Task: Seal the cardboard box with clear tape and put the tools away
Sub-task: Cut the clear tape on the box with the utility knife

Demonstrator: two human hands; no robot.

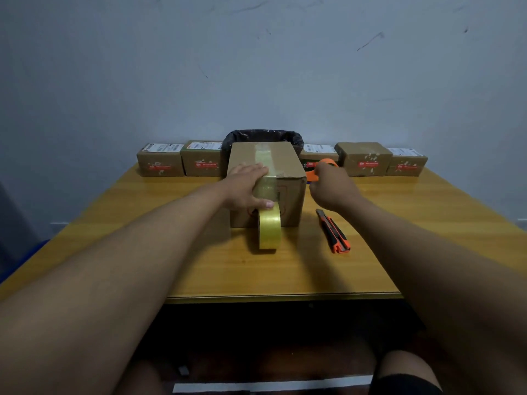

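A brown cardboard box (288, 166) stands in the middle of the wooden table (199, 269), with a strip of clear tape running over its top and down its front. My left hand (246, 186) lies flat on the box's near top edge, thumb pressing the tape on the front face. The tape roll (269, 228) stands on edge against the box front, still joined to the strip. My right hand (332, 185) is beside the box's right side, closed around orange-handled scissors (312, 173). An orange and black utility knife (333, 232) lies on the table to the right.
Several small labelled cardboard parcels (161, 162) line the table's far edge against the wall. A bin with a black bag (263, 136) sits behind the box. The table's near edge (285, 296) is close to my knees.
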